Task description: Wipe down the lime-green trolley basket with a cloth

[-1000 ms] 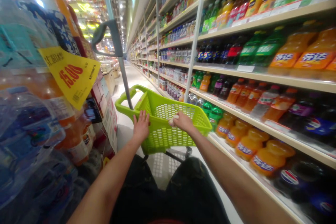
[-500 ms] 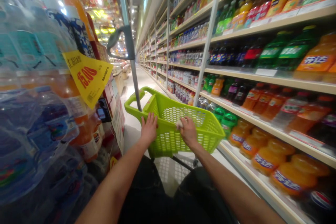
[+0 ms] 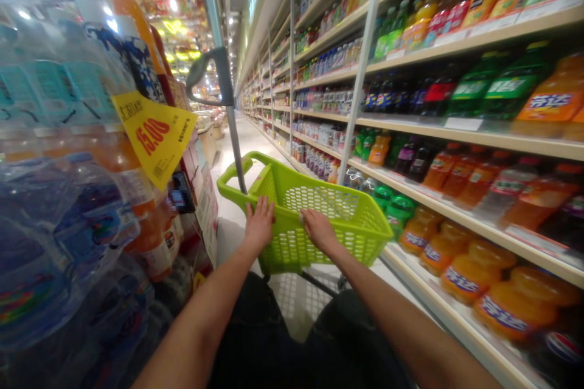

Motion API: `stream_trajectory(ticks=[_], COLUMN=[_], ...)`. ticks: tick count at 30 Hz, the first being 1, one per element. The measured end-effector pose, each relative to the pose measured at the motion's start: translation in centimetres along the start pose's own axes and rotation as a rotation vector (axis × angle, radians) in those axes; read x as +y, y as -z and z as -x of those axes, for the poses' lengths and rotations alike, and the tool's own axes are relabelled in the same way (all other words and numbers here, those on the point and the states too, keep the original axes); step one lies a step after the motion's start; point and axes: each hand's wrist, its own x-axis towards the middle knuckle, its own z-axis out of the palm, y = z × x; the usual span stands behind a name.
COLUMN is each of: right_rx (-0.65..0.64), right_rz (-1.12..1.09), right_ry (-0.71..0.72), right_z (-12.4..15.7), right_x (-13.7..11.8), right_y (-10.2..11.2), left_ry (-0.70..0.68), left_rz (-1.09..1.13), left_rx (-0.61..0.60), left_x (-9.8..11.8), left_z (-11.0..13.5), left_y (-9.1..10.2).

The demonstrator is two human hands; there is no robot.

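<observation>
While both bare forearms reach forward above dark trousers (image 3: 255, 340), the hands meet the near side of a lime-green plastic shopping cart (image 3: 286, 249), which stands on the aisle floor (image 3: 222, 222) directly ahead of the person. The left hand (image 3: 260, 223) lies with fingers extended and slightly apart over the near rim, close to the cart's handle end; it grips nothing visible. The right hand (image 3: 319, 231), farther along the same rim, has its fingers curled inward about a small whitish wad (image 3: 302, 214) — mostly hidden by the fingers, its material too small to determine. The cart's perforated basket tapers toward the right; a divider (image 3: 262, 181) crosses it near the handle end, from which a grey pole (image 3: 236, 146) rises to a dark grey loop grip (image 3: 221, 76). A caster (image 3: 341, 283) shows beneath.

To the right, a long shelving unit (image 3: 410, 121) recedes along the aisle. Its lowest level carries squat Fanta bottles (image 3: 515, 310) and, at the near end, a bottle with a Pepsi emblem (image 3: 564, 343); higher up stand green soda bottles (image 3: 515, 88) above a white price card (image 3: 463, 124). To the left — film-wrapped bottle packs (image 3: 41, 292), stacked beneath teal-labelled bottles (image 3: 48, 85), with a yellow sign (image 3: 155, 134) reading 15.00 fixed alongside.
</observation>
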Motion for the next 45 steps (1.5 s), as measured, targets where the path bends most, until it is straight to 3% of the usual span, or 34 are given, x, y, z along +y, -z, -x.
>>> stream_trajectory(ticks=[3, 6, 9, 11, 15, 18, 20, 24, 28, 30, 32, 39, 42, 45], right_rx=[-0.006, 0.043, 0.137, 0.202, 0.250, 0.208, 0.157, 0.093, 0.159, 0.194, 0.201, 0.083, 0.025, 0.060], right_rz=[0.077, 0.142, 0.188, 0.181, 0.045, -0.013, 0.020, 0.135, 0.213, 0.215, 0.182, 0.029, 0.071, 0.085], right_ry=[-0.019, -0.071, -0.204, -0.278, -0.169, -0.024, 0.018, -0.008, -0.144, -0.215, -0.245, -0.117, -0.133, -0.238], right_z=[0.9, 3.5, 5.9, 6.4, 4.8, 3.0, 2.6, 4.3, 7.4, 8.0, 7.6, 3.8, 4.3, 6.2], right_x=[1.7, 5.3, 9.1, 10.0, 7.1, 3.6, 2.8, 5.8, 10.9, 12.0, 11.3, 4.1, 4.6, 7.2], right_y=[0.8, 1.4, 2.0, 1.9, 0.5, -0.3, -0.2, 1.1, 2.3, 2.4, 2.1, 0.5, 1.2, 3.1], left_ry=[-0.021, -0.024, -0.019, -0.017, -0.002, -0.006, -0.010, -0.014, -0.006, -0.002, 0.000, -0.005, -0.017, -0.028], left_rz=[0.002, 0.013, 0.030, 0.039, 0.046, 0.038, 0.032, 0.019, 0.034, 0.041, 0.043, -0.007, -0.035, -0.054], left_rx=[0.000, 0.008, 0.023, 0.030, 0.032, 0.015, 0.003, -0.004, 0.002, 0.009, 0.016, 0.003, 0.016, 0.031], left_x=[-0.1, -0.1, 0.2, 0.4, 0.6, 0.3, 0.0, -0.5, -0.3, -0.1, 0.1, -0.1, -0.5, -0.6], left_z=[-0.1, -0.2, -0.3, -0.3, -0.2, -0.2, -0.1, -0.1, -0.1, -0.1, -0.2, -0.6, -0.7, -0.8], left_y=[-0.1, -0.4, -0.7, -0.8, -0.6, -0.2, -0.1, 0.0, 0.0, -0.1, -0.1, -0.2, -0.2, -0.3])
